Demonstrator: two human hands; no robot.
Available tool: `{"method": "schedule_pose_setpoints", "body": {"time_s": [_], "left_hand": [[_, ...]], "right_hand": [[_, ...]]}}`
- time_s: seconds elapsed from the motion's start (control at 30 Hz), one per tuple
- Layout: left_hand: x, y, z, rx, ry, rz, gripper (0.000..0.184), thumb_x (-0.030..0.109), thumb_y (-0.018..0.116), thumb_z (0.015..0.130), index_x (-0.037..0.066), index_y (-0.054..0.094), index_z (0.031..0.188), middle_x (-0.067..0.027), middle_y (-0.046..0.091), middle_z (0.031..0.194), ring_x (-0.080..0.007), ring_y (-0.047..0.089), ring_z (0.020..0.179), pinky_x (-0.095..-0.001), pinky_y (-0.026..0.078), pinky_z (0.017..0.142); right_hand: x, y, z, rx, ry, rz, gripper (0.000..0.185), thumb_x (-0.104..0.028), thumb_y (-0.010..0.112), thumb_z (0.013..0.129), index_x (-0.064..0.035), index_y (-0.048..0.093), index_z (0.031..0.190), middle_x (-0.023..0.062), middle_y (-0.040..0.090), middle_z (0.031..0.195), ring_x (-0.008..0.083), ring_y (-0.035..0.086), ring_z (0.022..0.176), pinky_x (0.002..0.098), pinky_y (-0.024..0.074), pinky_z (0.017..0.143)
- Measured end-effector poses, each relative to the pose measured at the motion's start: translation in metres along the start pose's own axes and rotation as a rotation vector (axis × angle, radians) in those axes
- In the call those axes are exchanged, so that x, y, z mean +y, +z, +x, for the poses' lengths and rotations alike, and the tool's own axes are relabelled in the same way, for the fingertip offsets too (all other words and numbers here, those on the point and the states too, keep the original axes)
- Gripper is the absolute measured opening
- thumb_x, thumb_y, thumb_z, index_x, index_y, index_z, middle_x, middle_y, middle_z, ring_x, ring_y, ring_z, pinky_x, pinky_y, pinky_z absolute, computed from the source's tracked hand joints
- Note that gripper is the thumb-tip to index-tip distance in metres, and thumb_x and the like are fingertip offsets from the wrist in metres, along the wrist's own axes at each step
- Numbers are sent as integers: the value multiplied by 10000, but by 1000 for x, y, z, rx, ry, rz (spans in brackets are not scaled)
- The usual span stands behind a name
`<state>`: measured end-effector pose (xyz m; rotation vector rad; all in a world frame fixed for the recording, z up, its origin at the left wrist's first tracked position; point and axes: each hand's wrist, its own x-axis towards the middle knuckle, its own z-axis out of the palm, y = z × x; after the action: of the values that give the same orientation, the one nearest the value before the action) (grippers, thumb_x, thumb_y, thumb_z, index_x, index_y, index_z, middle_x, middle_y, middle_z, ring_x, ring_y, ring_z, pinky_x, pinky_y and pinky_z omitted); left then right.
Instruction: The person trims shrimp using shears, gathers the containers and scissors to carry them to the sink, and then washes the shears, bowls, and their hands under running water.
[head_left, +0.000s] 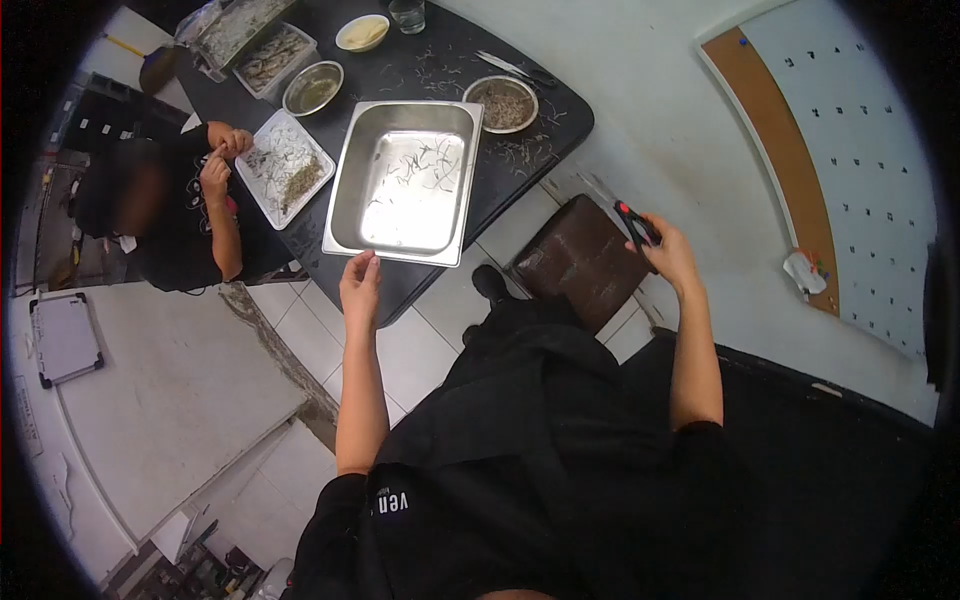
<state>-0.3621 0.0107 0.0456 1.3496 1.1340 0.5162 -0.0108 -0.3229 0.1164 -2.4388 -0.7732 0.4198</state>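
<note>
My right hand point(670, 252) is closed around black scissors with red on them point(640, 225), held out over a brown stool at the right. My left hand point(360, 290) is at the near rim of a deep steel pan point(342, 190), its thumb and fingertips pressed together. Whether they pinch the rim or some small thing, I cannot make out. Several thin, pale, thread-like pieces point(425, 165) lie scattered on the pan's bottom. The pan sits on a dark table, its near right corner reaching past the edge.
Beside the pan stand a steel bowl of small brownish pieces point(505, 105), another steel bowl point(313, 88) and a white tray point(268, 205). Across the table point(450, 50), a co-worker's hands point(222, 160) are over that tray. The brown stool point(580, 262) stands near my legs.
</note>
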Motion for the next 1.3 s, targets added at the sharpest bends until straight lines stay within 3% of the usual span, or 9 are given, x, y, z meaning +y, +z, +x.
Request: {"method": "schedule_pose_setpoints", "body": {"time_s": [0.1, 0.27, 0.37, 0.57, 0.63, 0.77, 1.13, 1.2, 1.3], "left_hand": [[-8, 0, -4, 19, -14, -6, 293, 199, 603, 859, 30, 562, 1096, -41, 575, 1033, -126, 533, 922, -266, 442, 764], [-2, 13, -6, 14, 62, -86, 246, 161, 601, 858, 1, 559, 1041, -30, 570, 879, -85, 490, 723, -223, 404, 641], [-12, 11, -1, -10, 18, -80, 357, 210, 633, 832, -7, 531, 1096, -55, 563, 974, -124, 520, 847, -249, 432, 712], [-37, 15, 13, 99, -98, -237, 361, 169, 648, 816, -41, 484, 1060, -111, 556, 949, -180, 566, 818, -280, 484, 682], [-40, 20, 22, 142, -144, -311, 343, 160, 645, 818, -43, 482, 1042, -122, 556, 942, -198, 575, 817, -299, 500, 685], [-35, 16, 41, 126, -273, -450, 412, 76, 637, 805, -42, 380, 1105, -153, 540, 976, -242, 578, 840, -354, 529, 703], [-33, -14, 31, 238, -285, -295, 303, 151, 624, 821, 23, 440, 1024, -111, 524, 934, -202, 572, 782, -350, 535, 647], [-41, -25, 27, 233, -301, -301, 276, 169, 625, 832, 36, 446, 995, -75, 532, 852, -173, 567, 701, -346, 530, 629], [-27, -29, 13, 244, -326, -278, 262, 171, 627, 835, 46, 449, 982, -43, 534, 781, -153, 564, 653, -335, 532, 595]], "right_hand": [[0, 1, -36, 11, 139, -5, 557, -235, 785, 637, -30, 586, 1115, 83, 608, 753, 162, 554, 673, 304, 450, 655], [-13, -19, -63, 36, 219, -23, 601, -288, 801, 624, -26, 580, 1118, 90, 612, 759, 181, 560, 684, 302, 449, 663], [-17, -22, -59, 41, 185, -41, 607, -295, 801, 624, -20, 577, 1116, 105, 617, 768, 197, 568, 695, 307, 450, 662], [-23, -16, -76, 25, 201, -27, 605, -284, 789, 636, -8, 567, 1127, 143, 621, 792, 220, 582, 704, 319, 454, 668], [-2, -11, -85, 99, 122, -51, 566, -256, 798, 629, -19, 590, 1099, 37, 562, 704, 132, 509, 647, 275, 428, 619], [3, -15, -86, 30, 203, -63, 566, -231, 798, 628, -8, 585, 1102, 60, 595, 742, 136, 520, 672, 278, 438, 641], [-30, -17, 33, 6, 19, 53, 602, -248, 762, 663, -5, 545, 1170, 74, 607, 753, 152, 552, 690, 299, 452, 665], [-38, -12, 81, -98, 14, 0, 593, -217, 737, 677, 7, 525, 1184, 182, 635, 986, 268, 623, 872, 324, 469, 770], [-70, 5, 164, -96, -128, 38, 612, -228, 737, 673, 0, 520, 1198, 190, 628, 1016, 266, 624, 899, 329, 471, 775]]}}
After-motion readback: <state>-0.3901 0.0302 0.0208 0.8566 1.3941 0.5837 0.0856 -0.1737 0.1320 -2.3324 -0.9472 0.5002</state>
